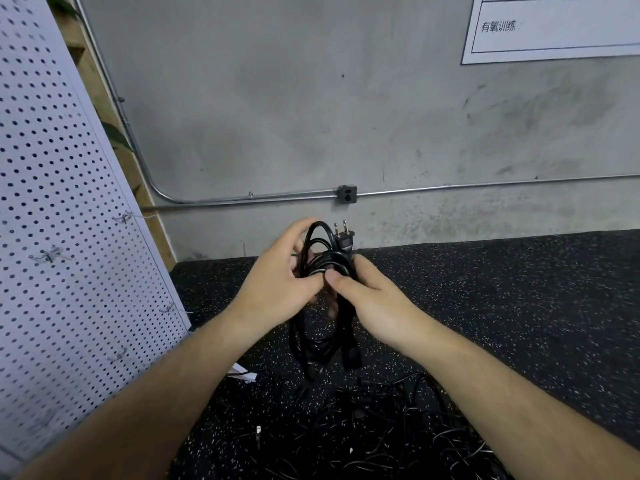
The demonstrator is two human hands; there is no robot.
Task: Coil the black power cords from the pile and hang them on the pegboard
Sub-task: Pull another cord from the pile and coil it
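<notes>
A white pegboard [69, 202] stands tilted at the left, its flat face dotted with even rows of small round holes. At least four thin wire hooks [123, 218] stick out of it, and none of them carries anything. Toward the middle, the left hand [277, 282] grips a black power cord [322, 306], with its fingers curled over the top loops and its thumb pressed against the waist of the bundle. The cord is smooth and rubbery, gathered into several long loops and held up in the air above the floor. Its plug [343, 237] rises from the top with two bare metal prongs pointing upward, and a blocky connector [351, 358] hangs at the lower end. The right hand [367, 299] clasps the same bundle from the other side, its thumb laid across the front and its fingers wrapped behind. The two thumbs nearly meet. Below the forearms lies the pile [363, 427], a loose tangle of thin black cords too snarled to count. The floor [519, 306] under it is black rubber flecked with white. Behind is a grey, blotchy concrete wall [311, 98], where one metal pipe [242, 199] runs into a small grey outlet box [347, 194]. A white sign [554, 29] hangs at the upper right.
</notes>
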